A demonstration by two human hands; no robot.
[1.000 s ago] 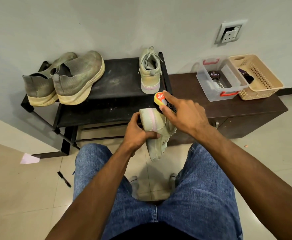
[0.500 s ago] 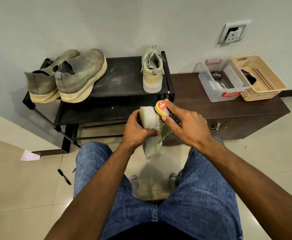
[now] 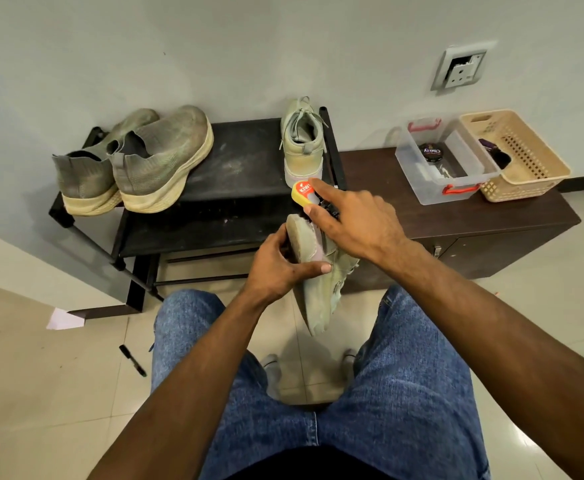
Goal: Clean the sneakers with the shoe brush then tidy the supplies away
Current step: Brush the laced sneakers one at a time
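Observation:
My left hand (image 3: 280, 268) grips a pale green sneaker (image 3: 318, 292) by its heel and sole, toe pointing down between my knees. My right hand (image 3: 356, 223) holds a yellow-handled shoe brush (image 3: 305, 192) with black bristles against the sneaker's heel end. The matching sneaker (image 3: 302, 143) stands on the black shoe rack (image 3: 242, 161), heel toward me. A pair of grey-green knit sneakers (image 3: 138, 161) sits at the rack's left end.
A dark wooden cabinet (image 3: 456, 223) to the right carries a clear plastic box (image 3: 443, 161) with a polish tin (image 3: 429, 152) and a beige basket (image 3: 522, 157). A black marker (image 3: 132, 360) and a paper scrap (image 3: 64, 319) lie on the tiled floor.
The right hand has moved the brush up along the sneaker's heel end. The left hand has shifted its grip and the sneaker now hangs lower, toe down.

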